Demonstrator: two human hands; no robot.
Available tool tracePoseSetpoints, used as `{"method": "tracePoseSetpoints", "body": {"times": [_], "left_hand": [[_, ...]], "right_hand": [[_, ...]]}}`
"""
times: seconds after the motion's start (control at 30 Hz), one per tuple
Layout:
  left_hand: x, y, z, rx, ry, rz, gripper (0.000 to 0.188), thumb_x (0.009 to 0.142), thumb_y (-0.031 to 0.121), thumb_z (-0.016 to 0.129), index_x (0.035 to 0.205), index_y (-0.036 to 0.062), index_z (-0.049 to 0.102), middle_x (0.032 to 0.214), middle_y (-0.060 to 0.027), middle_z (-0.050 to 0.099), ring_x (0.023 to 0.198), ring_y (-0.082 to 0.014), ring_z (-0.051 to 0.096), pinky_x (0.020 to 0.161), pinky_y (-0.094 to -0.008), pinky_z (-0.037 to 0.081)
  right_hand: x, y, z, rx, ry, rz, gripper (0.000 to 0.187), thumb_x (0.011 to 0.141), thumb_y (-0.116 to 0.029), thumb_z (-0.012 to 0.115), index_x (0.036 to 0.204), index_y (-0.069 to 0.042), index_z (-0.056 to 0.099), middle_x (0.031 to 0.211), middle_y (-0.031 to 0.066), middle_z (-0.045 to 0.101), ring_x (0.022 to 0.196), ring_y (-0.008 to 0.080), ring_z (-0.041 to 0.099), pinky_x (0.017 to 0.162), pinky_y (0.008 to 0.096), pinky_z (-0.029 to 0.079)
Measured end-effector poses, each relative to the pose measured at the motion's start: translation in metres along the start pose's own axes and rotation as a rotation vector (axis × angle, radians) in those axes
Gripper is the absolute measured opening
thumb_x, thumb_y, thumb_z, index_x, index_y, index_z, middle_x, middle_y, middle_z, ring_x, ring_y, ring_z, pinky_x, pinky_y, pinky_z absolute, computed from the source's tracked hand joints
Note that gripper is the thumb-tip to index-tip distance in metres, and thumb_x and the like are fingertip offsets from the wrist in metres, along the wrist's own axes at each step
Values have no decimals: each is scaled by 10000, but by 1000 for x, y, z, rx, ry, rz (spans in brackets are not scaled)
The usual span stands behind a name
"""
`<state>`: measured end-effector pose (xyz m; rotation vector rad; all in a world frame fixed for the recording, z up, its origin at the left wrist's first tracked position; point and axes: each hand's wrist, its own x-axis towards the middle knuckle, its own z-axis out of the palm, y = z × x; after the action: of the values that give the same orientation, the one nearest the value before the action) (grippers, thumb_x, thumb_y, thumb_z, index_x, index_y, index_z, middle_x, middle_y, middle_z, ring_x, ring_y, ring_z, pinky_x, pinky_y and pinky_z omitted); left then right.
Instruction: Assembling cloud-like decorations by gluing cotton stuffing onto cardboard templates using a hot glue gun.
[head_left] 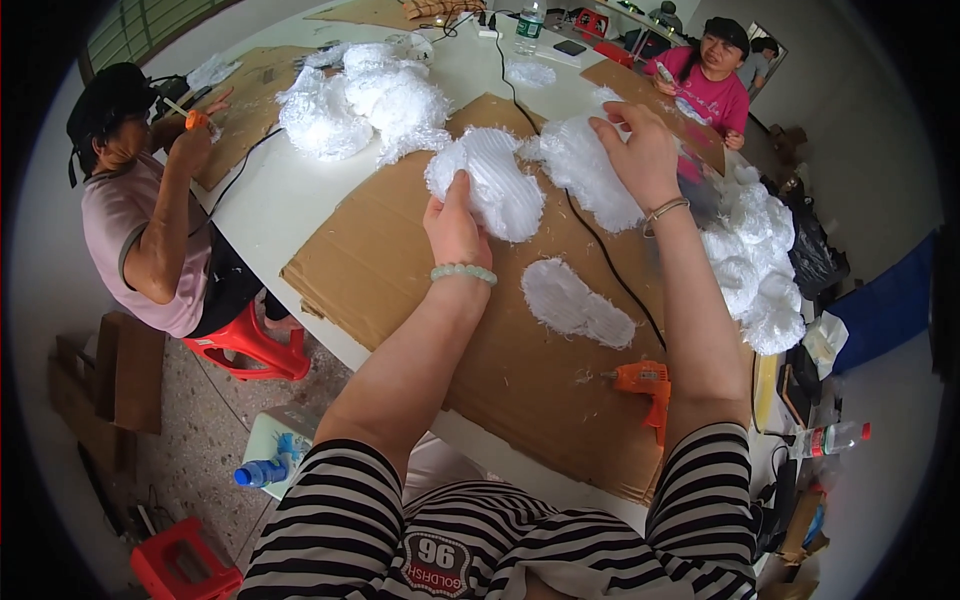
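My left hand [457,228], with a beaded bracelet at the wrist, is closed on a white ribbed, frayed-edged fabric piece [497,185], thumb on top. Just to the right, my right hand [643,150] pinches the upper edge of a second white fabric piece [588,172], which hangs below its fingers. The two pieces are close together above the brown cardboard [400,240]. A flat, sole-shaped white piece [577,305] with fringed edges lies nearer me. Beside my right forearm rests an orange hot glue gun [645,385] on its side.
A black cable [622,275] crosses the cardboard. White fluffy heaps lie at the far left [365,100] and the right [755,260]. One person [140,210] sits at left with a glue gun; another [712,85] sits far right. A bottle [530,28] stands at the back.
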<state>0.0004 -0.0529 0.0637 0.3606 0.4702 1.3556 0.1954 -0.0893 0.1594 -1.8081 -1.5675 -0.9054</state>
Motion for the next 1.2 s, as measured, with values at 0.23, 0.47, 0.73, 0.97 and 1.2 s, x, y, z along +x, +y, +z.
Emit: {"method": "tracePoseSetpoints", "body": {"times": [0.23,0.47,0.73,0.97,1.2], "left_hand": [[0,-5,-2,24,-60,-56,299,857,125,588,1114,-9,513,1042,-107,595,924,-209,592,791,-335,490],[3,-10,-5,50,-39,50,149,823,29,609,962,-4,567,917,-74,619,795,-142,575,713,-278,463],[11,-11,-9,157,202,114,158,832,37,588,976,-18,556,923,-90,616,805,-155,577,707,-284,466],[7,-6,-8,101,132,55,271,849,109,598,1070,-17,506,1042,-115,594,904,-219,599,772,-352,505],[6,-7,-6,57,82,-15,323,867,163,582,1116,-25,498,1054,-116,592,928,-226,593,789,-355,495]], "right_hand": [[-26,-73,4,539,-480,75,212,782,-223,672,849,-29,619,704,47,599,611,135,542,577,268,450],[-33,-53,8,847,-508,258,146,763,-159,654,776,-20,611,643,45,581,597,130,523,572,278,427],[16,19,-67,1113,44,443,69,863,-87,592,864,-36,638,746,-25,591,649,52,502,598,185,401],[32,70,-46,399,115,405,180,831,-216,608,847,-42,654,742,56,632,649,159,569,610,275,457],[4,48,22,97,-395,352,301,814,-290,578,959,-39,657,940,174,649,882,333,611,787,382,470]]}}
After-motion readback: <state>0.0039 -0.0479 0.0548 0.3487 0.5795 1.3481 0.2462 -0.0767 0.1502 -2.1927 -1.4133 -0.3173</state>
